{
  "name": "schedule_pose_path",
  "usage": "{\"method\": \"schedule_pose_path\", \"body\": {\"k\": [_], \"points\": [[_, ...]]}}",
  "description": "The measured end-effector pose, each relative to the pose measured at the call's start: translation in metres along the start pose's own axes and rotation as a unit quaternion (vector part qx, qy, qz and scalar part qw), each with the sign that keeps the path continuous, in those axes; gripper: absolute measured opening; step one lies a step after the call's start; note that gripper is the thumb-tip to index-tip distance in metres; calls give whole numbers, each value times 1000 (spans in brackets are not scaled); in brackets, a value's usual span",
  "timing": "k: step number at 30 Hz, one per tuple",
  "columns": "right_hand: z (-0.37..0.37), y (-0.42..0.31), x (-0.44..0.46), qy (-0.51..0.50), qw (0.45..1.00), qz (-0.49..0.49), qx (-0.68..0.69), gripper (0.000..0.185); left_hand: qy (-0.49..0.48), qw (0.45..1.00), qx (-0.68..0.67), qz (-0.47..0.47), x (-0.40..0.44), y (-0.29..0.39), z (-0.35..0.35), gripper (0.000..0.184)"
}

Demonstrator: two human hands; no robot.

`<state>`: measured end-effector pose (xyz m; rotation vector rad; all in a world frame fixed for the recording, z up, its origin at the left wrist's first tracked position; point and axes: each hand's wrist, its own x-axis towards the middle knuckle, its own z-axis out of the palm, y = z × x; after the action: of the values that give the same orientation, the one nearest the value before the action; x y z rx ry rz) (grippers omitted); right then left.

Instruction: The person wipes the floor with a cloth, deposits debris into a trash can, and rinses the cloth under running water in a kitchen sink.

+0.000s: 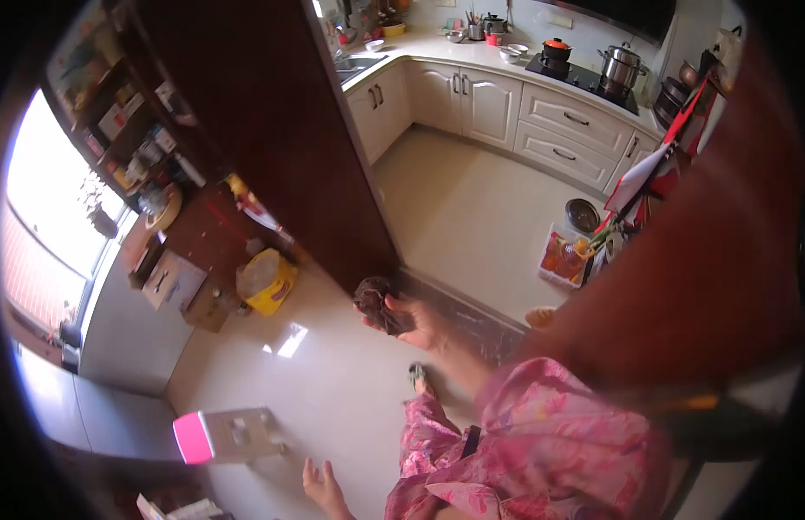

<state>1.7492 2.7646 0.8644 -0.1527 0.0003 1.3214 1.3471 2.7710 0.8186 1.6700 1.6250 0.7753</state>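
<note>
My right hand (411,322) is closed around a dark brown crumpled bundle (376,303), which looks like cloth, held out over the floor near the dark door's lower edge. A pink floral sleeve (532,390) covers the upper part of that arm. Low in the view, my left hand (324,491) has its fingers apart and holds nothing. To its left stands a stool (238,435) with a bright pink top. My foot, in a greenish slipper (417,373), shows below the right hand.
A dark brown door (272,113) stands beside the kitchen doorway. Beyond it are white cabinets (489,104), a cooktop (584,80) with pots, and a clear bin (563,257) of produce. A yellow bag (272,282) and cardboard boxes (203,308) sit by the shelves.
</note>
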Motion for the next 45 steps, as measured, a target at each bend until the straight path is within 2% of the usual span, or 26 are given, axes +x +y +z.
{"method": "schedule_pose_path", "body": {"k": [3, 5, 7, 10, 11, 13, 15, 17, 20, 23, 28, 37, 41, 45], "points": [[-15, -59, 64, 18, 999, -33, -16, 44, -17, 999, -45, 4, 88, 46, 73, 47], [-20, -112, 101, 13, 998, -53, -40, 47, -56, 998, -2, 7, 156, 96, 134, 49], [-29, -160, 123, 51, 996, -71, -30, 47, -95, 992, 2, 78, 209, 164, 198, 47], [-14, -233, 145, 111, 984, -137, -30, 44, -195, 954, -27, 225, 269, 291, 300, 40], [-15, -258, 151, 143, 977, -155, -18, 44, -225, 933, -21, 280, 280, 332, 336, 39], [-24, -310, 169, 128, 969, -210, -17, 43, -273, 889, -39, 365, 295, 411, 406, 36], [-41, -361, 187, 134, 959, -248, -22, 44, -316, 853, -103, 404, 304, 463, 479, 34], [-59, -418, 211, 135, 957, -255, -10, 45, -332, 822, -109, 449, 307, 516, 543, 36], [-76, -501, 257, 131, 962, -238, -2, 44, -319, 809, -92, 484, 313, 576, 632, 34], [-67, -593, 318, 124, 968, -217, -6, 42, -295, 839, -76, 451, 339, 623, 710, 32], [-42, -699, 454, 112, 987, -109, -31, 39, -214, 878, -74, 422, 422, 708, 783, 31], [-30, -778, 740, 77, 994, 37, -74, 33, -22, 941, -86, 327, 644, 781, 899, 22], [-10, -807, 868, 98, 986, 67, -118, 32, 14, 950, -88, 300, 764, 815, 940, 18], [11, -842, 982, 119, 977, 112, -136, 32, 37, 956, -60, 286, 869, 851, 977, 6]]}}
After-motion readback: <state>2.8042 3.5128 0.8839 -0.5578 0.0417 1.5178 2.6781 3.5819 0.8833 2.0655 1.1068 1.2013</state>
